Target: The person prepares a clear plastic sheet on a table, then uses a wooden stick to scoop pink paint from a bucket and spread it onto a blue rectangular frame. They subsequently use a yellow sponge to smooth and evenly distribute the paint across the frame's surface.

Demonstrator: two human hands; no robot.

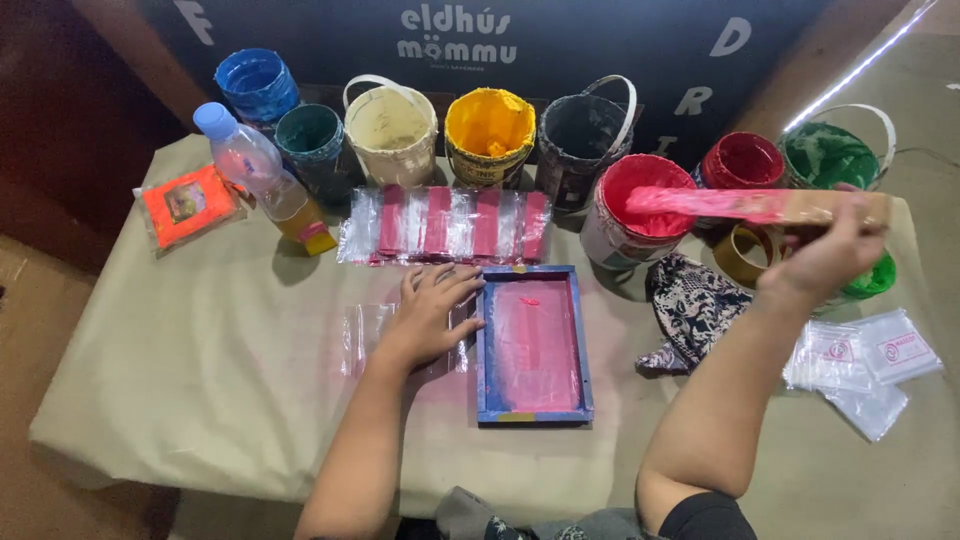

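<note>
- Under the left hand (428,312): clear plastic bags (365,335) pinned flat to the table (200,380), palm down, fingers spread, gripping nothing; fingertips touching the left rail of the blue frame (533,345).
- In the right hand (825,255): a wooden squeegee (760,205), fingers closed round its right end, held up above the table.
- Squeegee's long axis: nearly level, running left to right across the view; paint-coated end pointing left, over the pink bucket (640,210), which sits beyond and left of that hand.
- Frame: just right of the left hand, long axis running away from the body, pink-stained mesh facing up.
- Beyond the left hand: a row of red-striped bags (445,225), then buckets of other colours.
- Beside the right forearm: a patterned rag (690,300); right of it, more small bags (860,360).
- Likely risk: wet pink paint dripping off the blade onto cloth or rag if carried from the bucket while tilted.
- Another: frame sliding and smearing if pressure from the left hand eases.
</note>
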